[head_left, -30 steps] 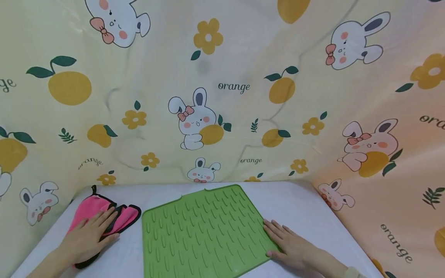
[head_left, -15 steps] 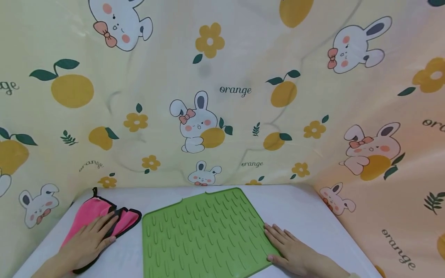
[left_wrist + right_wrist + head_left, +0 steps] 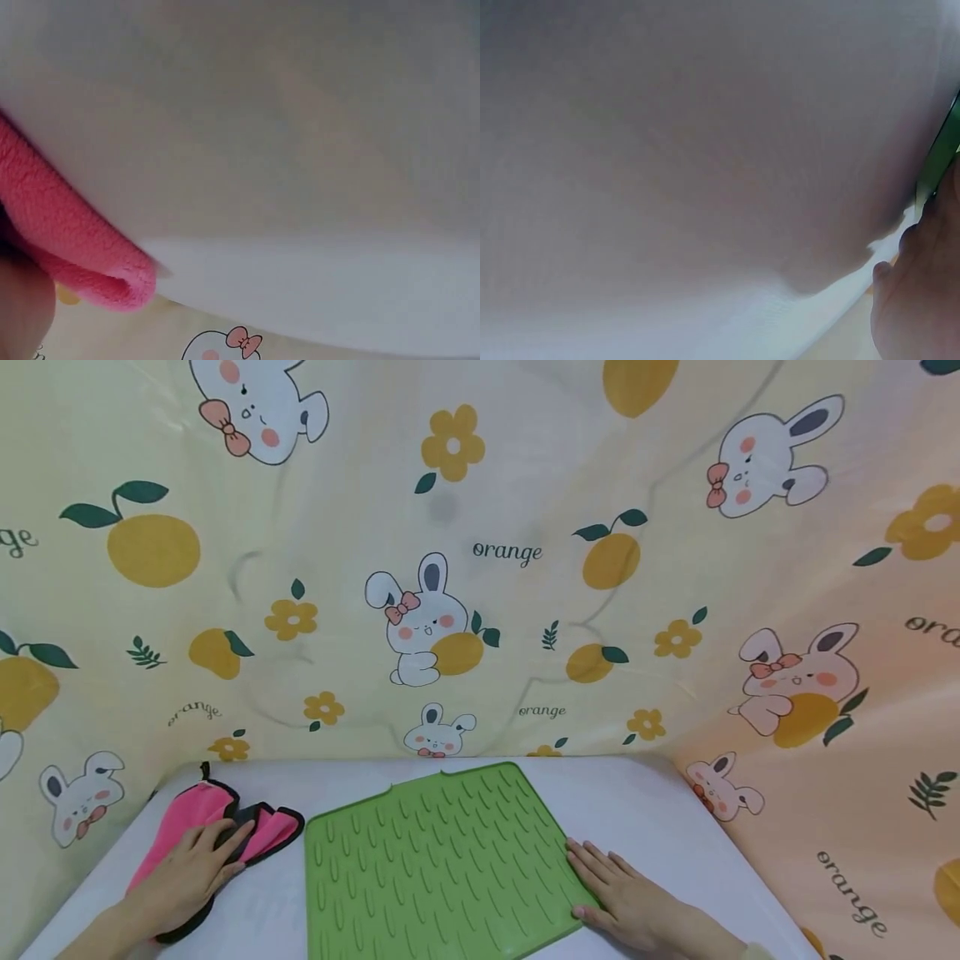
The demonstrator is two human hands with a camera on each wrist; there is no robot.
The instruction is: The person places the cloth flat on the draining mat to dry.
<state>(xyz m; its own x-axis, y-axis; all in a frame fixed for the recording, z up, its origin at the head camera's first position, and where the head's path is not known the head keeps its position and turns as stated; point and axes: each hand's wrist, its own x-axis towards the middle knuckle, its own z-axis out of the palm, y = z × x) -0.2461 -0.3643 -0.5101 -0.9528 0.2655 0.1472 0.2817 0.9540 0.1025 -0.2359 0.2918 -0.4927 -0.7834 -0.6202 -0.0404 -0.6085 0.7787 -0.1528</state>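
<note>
Watch the green mat for a sideways skid.
Midway between the counter's side edges, it meets your flat, straight-fingered right hand; too hard a push could slide it. Your left hand bends over the pink cloth near the left edge; I cannot tell if it pinches, and a loose hold could let the cloth bunch or slip off.

Yel. bunny-print backdrop w/ oranges, wht tbl.
</note>
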